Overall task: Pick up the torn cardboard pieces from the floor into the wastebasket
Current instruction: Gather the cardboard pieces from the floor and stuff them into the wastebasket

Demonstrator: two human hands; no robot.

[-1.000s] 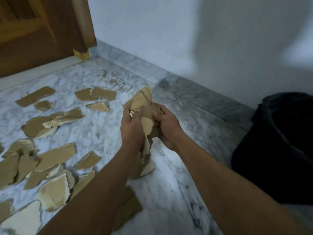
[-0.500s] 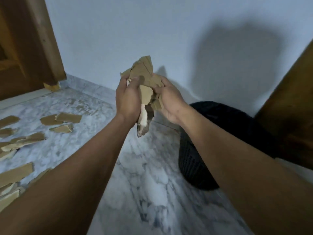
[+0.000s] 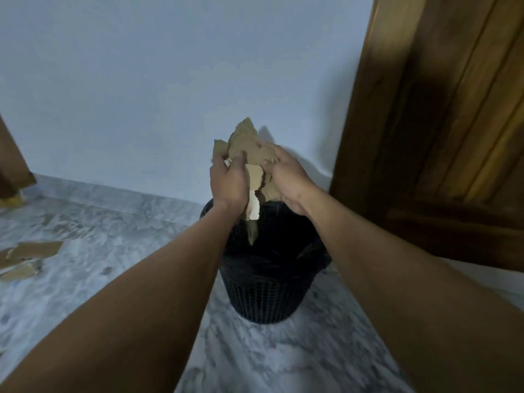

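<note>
A bundle of torn brown cardboard pieces (image 3: 247, 150) is pressed between my left hand (image 3: 228, 182) and my right hand (image 3: 286, 177), both closed around it. The bundle hangs directly above the open mouth of the black mesh wastebasket (image 3: 263, 290), which stands on the marble floor against the wall. One pale scrap (image 3: 253, 209) dangles below my palms toward the basket's opening. A few loose cardboard pieces (image 3: 25, 258) lie on the floor at the far left.
A wooden door or cabinet (image 3: 442, 123) rises at the right, close beside the basket. A white wall (image 3: 156, 80) stands behind. A wooden door frame foot (image 3: 12, 168) is at the far left. Marble floor (image 3: 269, 358) stretches in front of the basket.
My view and both hands have swung right with the bundle, from above the scattered pieces on the floor to over the wastebasket. The grip on the bundle is unchanged.
</note>
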